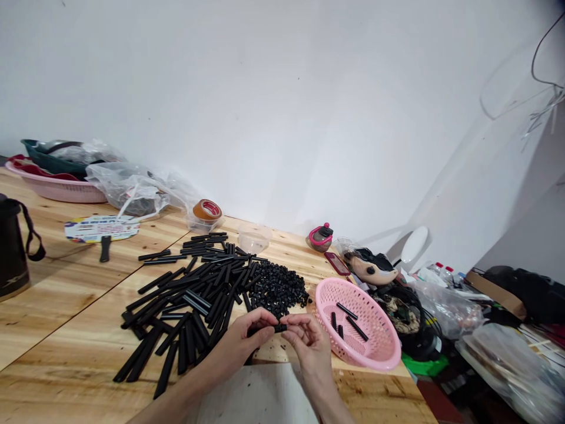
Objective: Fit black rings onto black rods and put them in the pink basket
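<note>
My left hand (246, 340) and my right hand (308, 347) meet above the wooden table, both shut on a short black plastic rod (279, 328). The left fingers wrap its left part, while the right fingertips pinch its right end. Whether a small piece sits on that end is too small to tell. Just beyond my hands lies a heap of small black plastic pieces (278, 288). A loose pile of long black rods (185, 306) spreads to the left. A pink plastic basket (353, 347) to the right holds several black rods.
A white sheet (251, 394) lies below my hands. Along the wall stand a tape roll (206, 210), a clear plastic bowl (253, 238), and a pink basket with plastic bags (55, 191). A black flask (13, 247) stands left; bags and clutter fill the right.
</note>
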Tool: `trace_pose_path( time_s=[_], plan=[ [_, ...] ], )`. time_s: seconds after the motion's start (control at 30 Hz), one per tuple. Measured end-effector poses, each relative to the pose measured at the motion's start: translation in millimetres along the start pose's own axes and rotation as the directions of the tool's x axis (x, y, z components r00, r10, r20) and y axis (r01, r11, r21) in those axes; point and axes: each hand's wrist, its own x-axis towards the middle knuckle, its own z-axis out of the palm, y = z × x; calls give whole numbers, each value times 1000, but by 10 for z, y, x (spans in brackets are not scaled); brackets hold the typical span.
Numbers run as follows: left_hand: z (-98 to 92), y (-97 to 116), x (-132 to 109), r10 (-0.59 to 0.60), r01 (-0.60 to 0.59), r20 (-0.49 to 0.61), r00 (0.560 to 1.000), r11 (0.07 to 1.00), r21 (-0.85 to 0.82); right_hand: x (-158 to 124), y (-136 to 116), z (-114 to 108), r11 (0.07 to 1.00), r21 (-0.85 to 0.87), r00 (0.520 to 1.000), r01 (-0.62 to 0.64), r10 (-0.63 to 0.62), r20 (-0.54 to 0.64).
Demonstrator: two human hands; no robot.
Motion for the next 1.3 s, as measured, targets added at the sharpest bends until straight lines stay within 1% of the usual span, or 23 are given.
trace_pose_path(
  time_s=[0.13, 0.4, 0.57, 0.87, 1.0, 1.07, 1.13, 1.23, 1.3],
  plan=[
    [0, 9, -2, -17, 18, 17, 1000, 999, -29, -14, 19, -14, 998, -41, 998, 57, -57, 3],
    [14, 8, -1, -14, 15, 7, 1000, 1000, -26, -35, 8, -19, 988, -126, 996, 88, -90, -13],
    [27, 10, -17, -14, 14, -3, 1000, 1000, -26, -43, 2, -20, 982, -156, 994, 110, -111, -2],
    [31, 95, -52, -15, 15, -7, 1000, 1000, 18, -42, 21, -34, 988, -136, 997, 74, -75, -2],
    [22, 62, -53, -15, 15, -1, 1000, 1000, 1, -42, 19, -40, 989, -134, 998, 61, -60, 11],
    [23, 34, -41, -49, 50, 9, 999, 997, -67, -38, 13, -34, 991, -125, 999, 39, -38, 5],
    [27, 15, -27, -132, 135, 30, 991, 971, -196, -27, 5, -19, 995, -102, 1000, 11, -11, 5],
    [39, 4, -19, -277, 286, 81, 957, 870, -403, 8, -9, 8, 998, -67, 1000, -16, 15, -22],
    [50, -12, -23, -325, 337, 114, 939, 803, -492, 38, -16, 16, 998, -58, 998, -20, 16, -61]
  ],
)
